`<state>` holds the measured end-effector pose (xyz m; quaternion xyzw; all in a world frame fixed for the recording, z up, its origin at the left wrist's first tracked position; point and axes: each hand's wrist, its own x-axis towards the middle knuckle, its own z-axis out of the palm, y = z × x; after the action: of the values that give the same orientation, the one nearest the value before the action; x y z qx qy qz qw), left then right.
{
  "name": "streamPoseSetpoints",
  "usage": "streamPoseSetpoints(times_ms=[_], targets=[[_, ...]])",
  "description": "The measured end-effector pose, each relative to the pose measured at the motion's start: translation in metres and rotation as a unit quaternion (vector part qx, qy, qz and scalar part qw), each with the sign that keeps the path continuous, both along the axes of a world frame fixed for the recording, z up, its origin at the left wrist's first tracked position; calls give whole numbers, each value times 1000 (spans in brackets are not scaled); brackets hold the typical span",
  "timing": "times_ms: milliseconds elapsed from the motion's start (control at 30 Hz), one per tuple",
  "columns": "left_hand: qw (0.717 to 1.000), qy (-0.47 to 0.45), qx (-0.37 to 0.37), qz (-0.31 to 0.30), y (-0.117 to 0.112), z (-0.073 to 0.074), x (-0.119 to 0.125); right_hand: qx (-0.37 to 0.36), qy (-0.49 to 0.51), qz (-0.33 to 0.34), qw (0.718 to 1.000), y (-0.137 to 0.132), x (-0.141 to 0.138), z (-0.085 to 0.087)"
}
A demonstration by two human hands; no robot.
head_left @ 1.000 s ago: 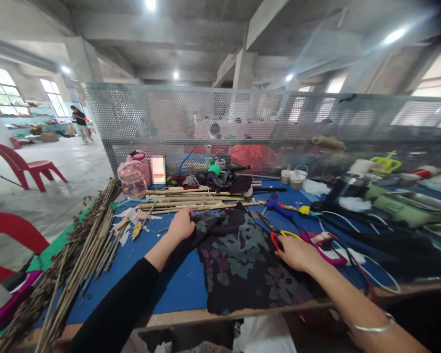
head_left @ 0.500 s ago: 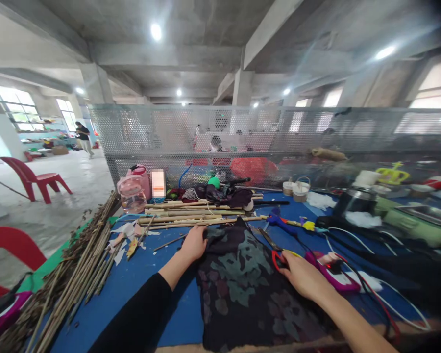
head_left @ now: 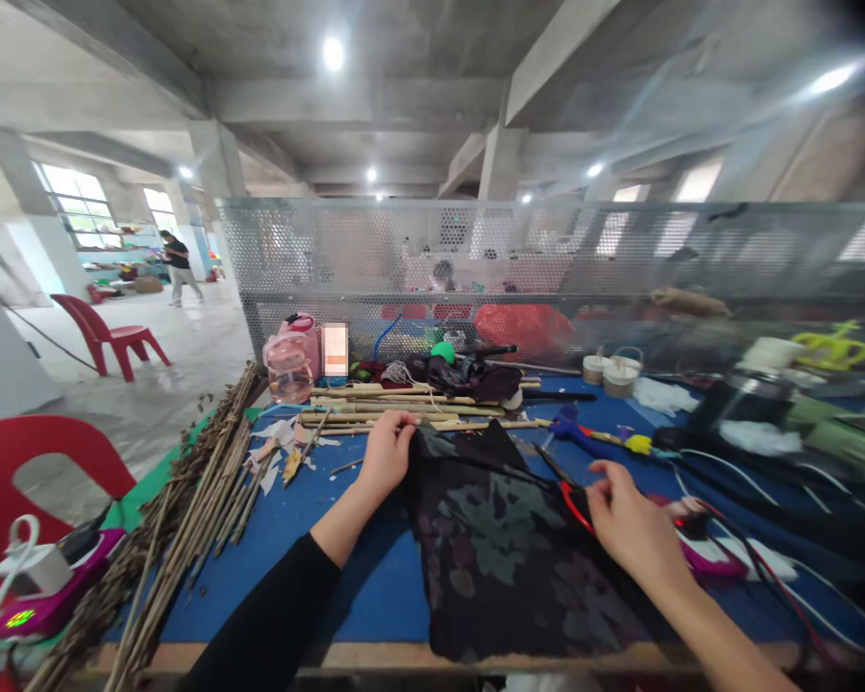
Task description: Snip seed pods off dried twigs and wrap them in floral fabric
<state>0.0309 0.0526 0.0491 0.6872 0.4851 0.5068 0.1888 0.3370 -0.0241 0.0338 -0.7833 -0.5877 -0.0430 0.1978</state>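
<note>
A dark cloth (head_left: 505, 548) with a camouflage pattern lies spread on the blue table (head_left: 317, 557). My left hand (head_left: 387, 450), in a black sleeve, is closed on the cloth's far left corner and lifts it a little. My right hand (head_left: 629, 524) rests at the cloth's right edge, fingers curled around the red handle of a pair of scissors (head_left: 568, 490), whose blades point away over the cloth.
Bamboo sticks (head_left: 404, 408) lie beyond the cloth; a long bundle of twigs (head_left: 187, 529) runs down the left edge. A pink bottle (head_left: 292, 360), tools, white wire hoops (head_left: 728, 471) and a perforated metal screen (head_left: 548, 259) surround the work. Red chairs (head_left: 108, 336) stand left; a person walks far off.
My left hand has gathered and raised the cloth's far corner. My right hand has closed on the scissors' red handle. The camera view shifted slightly right.
</note>
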Motion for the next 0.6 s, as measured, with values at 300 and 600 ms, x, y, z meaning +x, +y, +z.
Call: streamPoseSetpoints(times_ms=[300,600], targets=[[973,190,-133,-12,-46,-22,-33,-4,172,109,979,-5,11,-25],[932,348,-36,-93,-41,-10,35,-86,5,73,994,-5,25,-19]])
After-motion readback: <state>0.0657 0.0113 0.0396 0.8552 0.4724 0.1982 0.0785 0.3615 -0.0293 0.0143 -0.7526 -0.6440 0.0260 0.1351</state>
